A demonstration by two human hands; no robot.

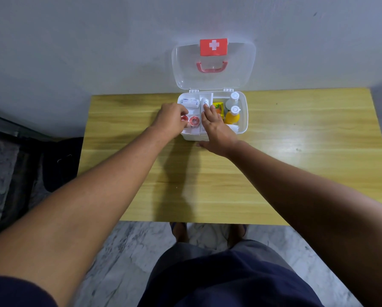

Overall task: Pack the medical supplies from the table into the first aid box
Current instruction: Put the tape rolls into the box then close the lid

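Dark blue shorts (230, 280) and marbled floor tiles (123, 251) are seen nearest, below the smooth wood-grain table (207, 185). Both bare forearms are stretched to the white plastic first aid box (244, 120), set at the table's far edge with its clear, rounded lid (214, 65) propped against the wall. A red tape roll (184, 118) is pinched by the left hand (171, 120); a second round roll (194, 121) lies just beside it. The right hand (216, 129) is laid flat, fingers spread, holding nothing. Beyond its fingertips a white tube (204, 100) is seen; to its right, an orange bottle (232, 117).
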